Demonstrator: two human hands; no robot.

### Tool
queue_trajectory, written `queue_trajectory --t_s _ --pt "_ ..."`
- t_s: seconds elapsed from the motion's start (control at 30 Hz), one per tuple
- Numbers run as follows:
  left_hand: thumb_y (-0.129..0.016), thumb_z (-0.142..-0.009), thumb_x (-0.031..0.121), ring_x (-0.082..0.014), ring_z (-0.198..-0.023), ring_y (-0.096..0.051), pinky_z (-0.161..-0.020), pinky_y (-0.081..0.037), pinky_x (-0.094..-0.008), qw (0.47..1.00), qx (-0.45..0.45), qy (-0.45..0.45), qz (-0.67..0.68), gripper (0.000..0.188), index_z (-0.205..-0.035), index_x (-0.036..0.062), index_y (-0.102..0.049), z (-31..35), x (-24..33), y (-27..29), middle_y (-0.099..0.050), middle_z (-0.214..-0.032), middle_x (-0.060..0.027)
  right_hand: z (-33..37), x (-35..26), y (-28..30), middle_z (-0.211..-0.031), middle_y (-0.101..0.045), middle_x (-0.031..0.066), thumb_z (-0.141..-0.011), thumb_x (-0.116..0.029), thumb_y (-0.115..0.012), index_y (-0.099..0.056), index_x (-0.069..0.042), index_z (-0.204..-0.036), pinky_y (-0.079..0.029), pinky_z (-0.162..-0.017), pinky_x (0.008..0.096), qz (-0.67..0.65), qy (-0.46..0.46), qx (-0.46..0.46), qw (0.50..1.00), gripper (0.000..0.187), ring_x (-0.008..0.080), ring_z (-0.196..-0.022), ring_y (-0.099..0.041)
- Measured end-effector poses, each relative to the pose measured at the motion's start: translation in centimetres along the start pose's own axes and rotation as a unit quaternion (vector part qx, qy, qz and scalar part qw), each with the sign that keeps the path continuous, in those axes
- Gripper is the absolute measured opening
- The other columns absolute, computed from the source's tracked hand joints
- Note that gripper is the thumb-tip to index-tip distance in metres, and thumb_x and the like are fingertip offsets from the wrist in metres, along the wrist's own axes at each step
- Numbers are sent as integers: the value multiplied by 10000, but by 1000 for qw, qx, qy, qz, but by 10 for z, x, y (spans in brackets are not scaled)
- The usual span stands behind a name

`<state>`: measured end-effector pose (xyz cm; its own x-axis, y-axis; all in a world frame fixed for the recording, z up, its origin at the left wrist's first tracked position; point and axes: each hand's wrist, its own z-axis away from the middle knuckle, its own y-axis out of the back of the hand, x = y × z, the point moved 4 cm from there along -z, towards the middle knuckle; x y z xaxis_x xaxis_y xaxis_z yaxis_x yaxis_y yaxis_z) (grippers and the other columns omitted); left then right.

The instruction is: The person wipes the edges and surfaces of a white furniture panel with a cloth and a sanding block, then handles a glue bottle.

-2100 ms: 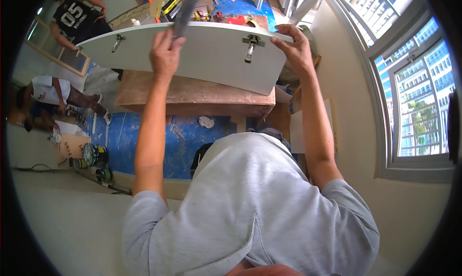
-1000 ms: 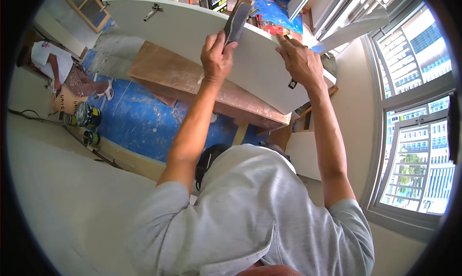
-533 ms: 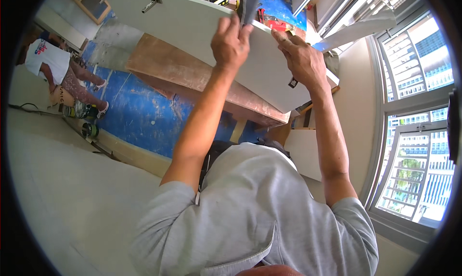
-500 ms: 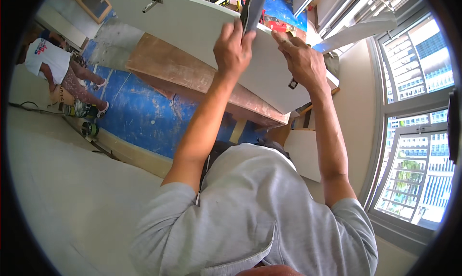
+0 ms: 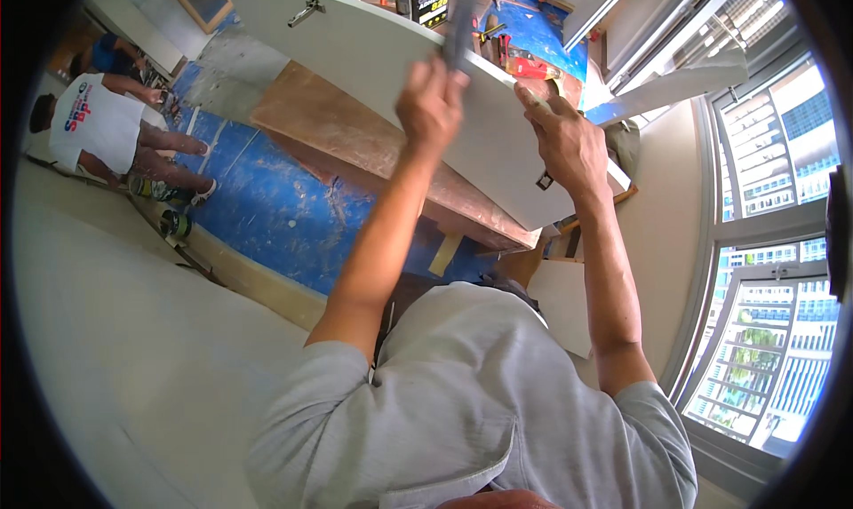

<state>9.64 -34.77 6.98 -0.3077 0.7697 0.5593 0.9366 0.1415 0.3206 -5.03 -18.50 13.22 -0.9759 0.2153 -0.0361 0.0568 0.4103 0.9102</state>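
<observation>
A long white cabinet door (image 5: pixel 391 60) with metal hinges (image 5: pixel 306 11) stands on edge in front of me, slanting across the view. My left hand (image 5: pixel 431 107) is closed around a flat, dark grey, bar-shaped tool (image 5: pixel 459 34), held at the door's top edge. Motion smears both hand and tool, so I cannot tell the tool's kind or whether it touches the edge. Farther right, my right hand (image 5: pixel 570 145) grips the same top edge, its fingertips at the rim and its palm on the near face, above a second hinge (image 5: pixel 545 181).
A long brownish box-like piece (image 5: pixel 329 109) lies beneath the door. Blue sheeting (image 5: pixel 258 211) covers the floor. At left, a person in a white shirt (image 5: pixel 96 127) crouches, with another behind. Beyond the door stand a black-and-yellow can (image 5: pixel 430 1) and red tools (image 5: pixel 533 67). Windows (image 5: pixel 755 331) line the right.
My left hand and the tool have shifted slightly and now blur with motion. My right hand keeps its hold. The view has tilted, bringing more of the people at left into sight.
</observation>
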Motion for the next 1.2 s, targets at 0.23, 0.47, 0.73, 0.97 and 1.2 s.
queue_trajectory --t_s 0.23,0.47,0.73,0.97,1.2 --pt "-777 -901 231 -353 -780 -659 -673 -545 -459 993 32 -114 -20 408 -1208 -20 -686 14 38 -5 -620 -948 -149 -4 1 -2 -1001 -683 98 -1010 -244 -625 -642 -376 -1426 -574 -687 465 -32 -4 9 999 436 335 -795 -728" --pt "-716 -967 320 -339 -771 -673 -649 -550 -454 991 -46 36 -122 428 -1218 -26 -685 -43 -36 24 -633 -960 -143 -6 -2 7 -1023 -740 102 -993 -276 -667 -688 -241 -1369 -579 -710 471 -74 -35 4 997 378 325 -845 -741" --pt "-756 -930 310 -364 -733 -651 -620 -534 -480 996 -60 -48 -41 374 -1171 28 -709 -11 11 7 -618 -899 -146 2 -1 7 -1028 -764 133 -972 -339 -691 -683 -95 -1273 -572 -764 513 -76 -88 7 993 387 380 -896 -735" --pt "-777 -890 190 -357 -769 -651 -661 -542 -463 995 -66 -75 -29 369 -1199 0 -706 7 45 2 -619 -937 -136 -3 13 -3 -1045 -753 190 -912 -317 -758 -695 -94 -1304 -565 -795 503 -104 -97 -18 990 455 397 -898 -725" --pt "-763 -935 229 -329 -733 -641 -607 -511 -429 998 -37 -49 -5 388 -1196 -50 -695 -6 3 3 -597 -886 -146 -8 26 4 -910 -736 228 -927 -256 -710 -764 -77 -1128 -538 -803 515 -251 -115 -44 960 275 435 -879 -704"
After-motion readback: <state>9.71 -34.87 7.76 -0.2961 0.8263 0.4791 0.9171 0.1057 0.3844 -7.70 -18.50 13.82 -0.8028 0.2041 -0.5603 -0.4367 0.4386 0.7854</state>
